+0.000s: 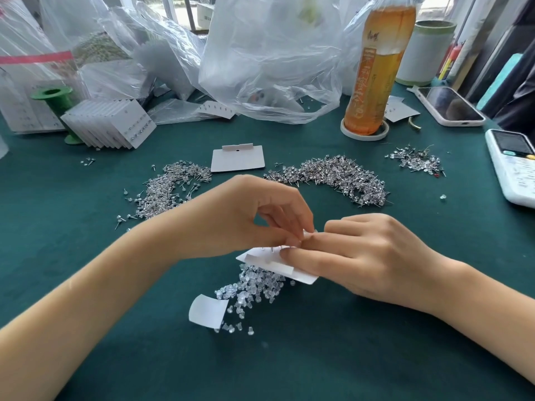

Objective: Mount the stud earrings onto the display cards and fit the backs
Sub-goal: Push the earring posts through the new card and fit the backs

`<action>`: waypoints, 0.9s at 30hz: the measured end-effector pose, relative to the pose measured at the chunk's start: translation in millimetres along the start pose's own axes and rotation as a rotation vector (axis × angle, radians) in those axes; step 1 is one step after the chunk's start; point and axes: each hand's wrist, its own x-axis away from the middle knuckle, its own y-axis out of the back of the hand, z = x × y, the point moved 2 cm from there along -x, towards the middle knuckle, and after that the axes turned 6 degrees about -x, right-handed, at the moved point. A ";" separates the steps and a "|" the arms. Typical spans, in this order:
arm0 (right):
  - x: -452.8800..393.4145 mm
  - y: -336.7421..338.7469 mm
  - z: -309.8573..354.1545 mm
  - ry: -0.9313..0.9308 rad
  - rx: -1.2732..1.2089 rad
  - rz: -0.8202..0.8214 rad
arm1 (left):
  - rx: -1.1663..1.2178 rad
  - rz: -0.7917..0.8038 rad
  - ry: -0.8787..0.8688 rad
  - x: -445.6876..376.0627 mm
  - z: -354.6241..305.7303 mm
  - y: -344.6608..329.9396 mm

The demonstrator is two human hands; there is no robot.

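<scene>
A white display card (292,272) is held back side up above the green table, with earring posts sticking up along its upper edge. My left hand (260,218) pinches the card's top edge with thumb and fingertips. My right hand (362,256) grips the card from the right, thumb and forefinger meeting at the posts; whether a back sits between them is hidden. A pile of clear plastic backs (254,290) lies under the card. Two heaps of stud earrings (170,186) (338,175) lie beyond my hands. An unfilled card (238,159) lies between the heaps.
A fan of filled cards (115,125) stands at the back left by a green spool (55,96). Plastic bags (266,53), a tea bottle (373,70), a phone (451,107) and a white remote (512,166) line the back and right. A curled paper scrap (207,311) lies near.
</scene>
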 end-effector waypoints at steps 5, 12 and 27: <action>1.0 1.2 1.9 0.033 0.094 -0.043 | 0.073 -0.011 0.033 0.6 1.4 1.8; 0.9 1.6 3.5 0.032 0.114 -0.054 | 0.113 -0.041 0.082 2.1 2.1 -0.1; 2.3 1.5 5.3 0.049 0.134 -0.034 | 0.032 -0.094 0.064 4.2 -0.3 -8.2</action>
